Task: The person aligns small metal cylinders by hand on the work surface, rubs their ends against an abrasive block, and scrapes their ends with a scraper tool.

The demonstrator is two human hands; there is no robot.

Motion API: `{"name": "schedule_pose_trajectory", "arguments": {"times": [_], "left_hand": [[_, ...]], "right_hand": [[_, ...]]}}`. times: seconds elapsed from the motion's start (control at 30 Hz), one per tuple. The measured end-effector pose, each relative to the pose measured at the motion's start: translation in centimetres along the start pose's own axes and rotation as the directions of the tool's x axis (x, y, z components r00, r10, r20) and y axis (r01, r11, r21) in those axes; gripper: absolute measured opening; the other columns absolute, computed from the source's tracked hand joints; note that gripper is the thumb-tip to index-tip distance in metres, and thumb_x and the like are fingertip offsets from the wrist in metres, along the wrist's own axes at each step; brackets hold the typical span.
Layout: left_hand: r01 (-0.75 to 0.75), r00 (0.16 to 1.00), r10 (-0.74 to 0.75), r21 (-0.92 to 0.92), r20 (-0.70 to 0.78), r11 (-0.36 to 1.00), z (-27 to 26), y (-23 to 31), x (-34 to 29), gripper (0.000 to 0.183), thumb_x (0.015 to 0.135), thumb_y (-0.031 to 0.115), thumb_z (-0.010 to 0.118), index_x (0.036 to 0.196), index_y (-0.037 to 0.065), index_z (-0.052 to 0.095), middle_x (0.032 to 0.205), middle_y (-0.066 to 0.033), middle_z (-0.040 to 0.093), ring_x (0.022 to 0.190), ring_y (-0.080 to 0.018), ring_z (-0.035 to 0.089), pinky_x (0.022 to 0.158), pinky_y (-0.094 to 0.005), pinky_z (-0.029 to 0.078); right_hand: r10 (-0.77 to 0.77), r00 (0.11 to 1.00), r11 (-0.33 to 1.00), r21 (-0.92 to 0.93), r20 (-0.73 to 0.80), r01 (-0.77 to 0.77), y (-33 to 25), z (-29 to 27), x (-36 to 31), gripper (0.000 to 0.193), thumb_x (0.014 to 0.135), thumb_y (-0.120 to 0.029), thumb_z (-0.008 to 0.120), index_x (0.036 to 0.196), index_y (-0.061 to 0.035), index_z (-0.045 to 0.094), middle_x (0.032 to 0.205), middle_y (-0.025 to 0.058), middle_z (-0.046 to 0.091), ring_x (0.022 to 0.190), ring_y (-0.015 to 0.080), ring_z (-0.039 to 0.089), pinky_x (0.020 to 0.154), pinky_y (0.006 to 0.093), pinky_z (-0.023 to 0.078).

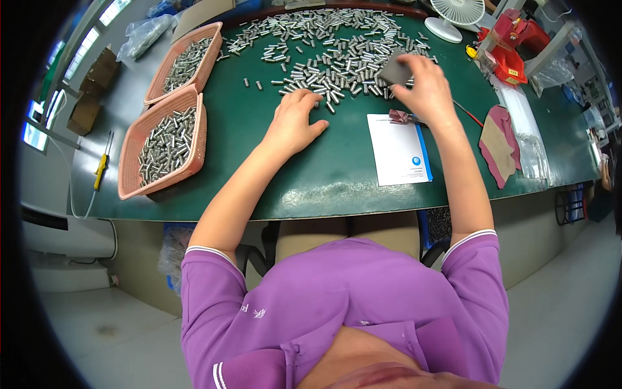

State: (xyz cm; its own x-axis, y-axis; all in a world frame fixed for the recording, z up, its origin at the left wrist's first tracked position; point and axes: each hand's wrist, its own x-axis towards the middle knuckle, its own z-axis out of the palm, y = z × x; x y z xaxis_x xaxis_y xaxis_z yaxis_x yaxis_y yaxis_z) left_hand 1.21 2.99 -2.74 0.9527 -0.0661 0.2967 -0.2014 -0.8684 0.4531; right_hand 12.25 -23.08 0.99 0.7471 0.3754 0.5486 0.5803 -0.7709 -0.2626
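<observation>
A wide heap of short metal pins (353,61) lies spread over the far part of the green table (291,188). My left hand (295,123) rests at the heap's near edge, fingers stretched and thumb apart, its fingertips beside a few pins. Between the thumb and fingers of my right hand (427,91) is a flat dark grey block (392,70), held over the right side of the heap. The block's underside is hidden, so I cannot tell whether it touches the pins.
Two pink plastic baskets (129,185) of pins stand at the left, with a yellow-handled screwdriver (100,172) beyond them. A white booklet (396,155) lies below my right hand. Farther right are a maroon and tan cloth (499,146), a red machine (508,39) and a white fan (457,13).
</observation>
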Motion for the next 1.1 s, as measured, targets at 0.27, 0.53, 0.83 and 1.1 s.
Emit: {"name": "schedule_pose_trajectory", "arguments": {"times": [0.27, 0.53, 0.83, 1.1], "left_hand": [[-0.045, 0.994, 0.047, 0.015, -0.103, 0.999, 2.5, -1.3, 1.7, 0.035, 0.075, 0.019, 0.079, 0.105, 0.006, 0.066, 0.117, -0.0109, 0.056, 0.114, -0.0311, 0.052, 0.098, -0.0397, 0.044], [-0.182, 0.967, 0.171, -0.043, -0.188, 0.982, 2.5, -1.7, 1.5, 0.024, 0.077, 0.012, 0.075, 0.098, 0.006, 0.065, 0.118, -0.0111, 0.057, 0.114, -0.0313, 0.053, 0.097, -0.0411, 0.044], [-0.039, 0.997, 0.026, -0.165, -0.077, 0.986, 2.0, -1.6, 1.4, 0.024, 0.074, 0.013, 0.078, 0.09, 0.004, 0.063, 0.105, -0.0094, 0.058, 0.105, -0.0291, 0.056, 0.088, -0.0388, 0.048], [-0.094, 0.995, 0.089, -0.158, -0.039, 0.983, 0.9, -0.9, 0.6, 0.039, 0.076, 0.008, 0.072, 0.113, 0.005, 0.06, 0.11, -0.0107, 0.059, 0.109, -0.0277, 0.056, 0.093, -0.037, 0.048]], "right_hand": [[-0.306, 0.952, 0.938, 0.167, -0.006, 0.303, -2.4, 3.9, -0.5, 0.024, 0.078, -0.016, 0.07, 0.102, -0.0153, 0.071, 0.11, 0.006, 0.065, 0.109, 0.0274, 0.057, 0.094, 0.0409, 0.047], [-0.316, 0.882, 0.945, 0.195, 0.35, 0.261, -5.5, 6.1, 0.1, 0.019, 0.08, -0.015, 0.068, 0.098, -0.0097, 0.07, 0.094, 0.0091, 0.067, 0.096, 0.0302, 0.061, 0.086, 0.0404, 0.05], [-0.277, 0.88, 0.897, 0.433, 0.386, 0.092, -6.7, 4.8, -1.4, 0.017, 0.077, -0.013, 0.068, 0.093, -0.007, 0.068, 0.084, 0.0105, 0.068, 0.088, 0.0313, 0.064, 0.082, 0.042, 0.051], [-0.315, 0.947, 0.943, 0.136, 0.058, 0.305, -5.2, 7.7, -0.9, 0.025, 0.079, -0.012, 0.069, 0.104, -0.0083, 0.067, 0.095, 0.0086, 0.063, 0.097, 0.0303, 0.058, 0.086, 0.0426, 0.048]]}}
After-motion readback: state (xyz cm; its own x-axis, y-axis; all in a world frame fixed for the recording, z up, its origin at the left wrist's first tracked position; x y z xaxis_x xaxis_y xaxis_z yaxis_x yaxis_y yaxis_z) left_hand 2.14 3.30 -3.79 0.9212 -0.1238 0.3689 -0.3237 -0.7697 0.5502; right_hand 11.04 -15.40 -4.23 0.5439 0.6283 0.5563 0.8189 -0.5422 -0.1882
